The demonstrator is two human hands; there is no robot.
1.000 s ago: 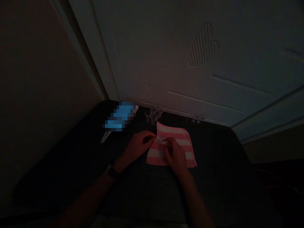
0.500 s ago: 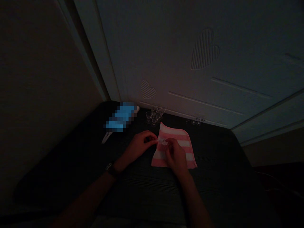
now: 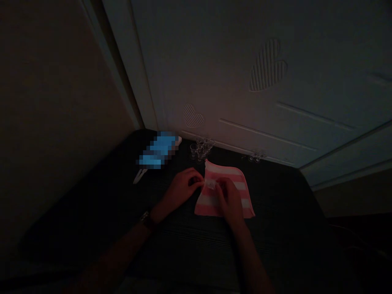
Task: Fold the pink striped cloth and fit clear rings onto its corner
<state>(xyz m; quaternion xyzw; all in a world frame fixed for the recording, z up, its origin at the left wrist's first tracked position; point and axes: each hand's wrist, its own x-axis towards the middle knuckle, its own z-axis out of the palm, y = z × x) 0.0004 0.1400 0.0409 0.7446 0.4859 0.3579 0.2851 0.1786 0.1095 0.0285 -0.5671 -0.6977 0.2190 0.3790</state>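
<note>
A small clear piece (image 3: 210, 184), too dim to name, is between my two hands, over a pink-and-white striped cloth (image 3: 225, 211). My left hand (image 3: 183, 185) pinches at its left end, thumb and forefinger together at the cloth's left edge. From the right, my right hand (image 3: 229, 198) holds the other end with fingers pinched, the wrist above the cloth's lower part. The cloth lies spread on the dark table (image 3: 183, 249). Just beyond it stands a cluster of small clear stemmed cups (image 3: 200, 150).
A device with a blurred blue screen (image 3: 159, 150) lies at the back left, a white strap (image 3: 140, 175) beside it. More small clear cups (image 3: 255, 157) stand at the back right. Behind the table rises a pale panel (image 3: 226, 73) with raised hearts.
Both hands stay at the clear piece over the cloth, with slight finger movement. The whole view has shifted a little, and the picture is a bit darker.
</note>
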